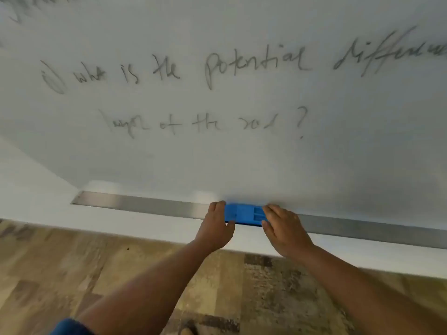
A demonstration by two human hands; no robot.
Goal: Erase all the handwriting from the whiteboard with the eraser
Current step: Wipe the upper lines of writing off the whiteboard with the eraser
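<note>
A blue eraser (244, 213) lies on the metal tray (145, 205) along the whiteboard's bottom edge. My left hand (215, 228) grips the eraser's left end, fingers over its top and thumb at its front. My right hand (283, 228) grips its right end the same way. The whiteboard (229, 160) carries grey handwriting (183, 68): one line reads "what is the potential differ…", and a fainter line (200, 124) below it ends in a question mark. More scribble shows at the top left corner (17, 8).
A white wall strip (36, 201) runs below and left of the board. Wood-patterned floor (96, 267) lies underneath. A blue sleeve edge (70, 327) shows at the bottom left, and a foot (186, 331) at the bottom edge.
</note>
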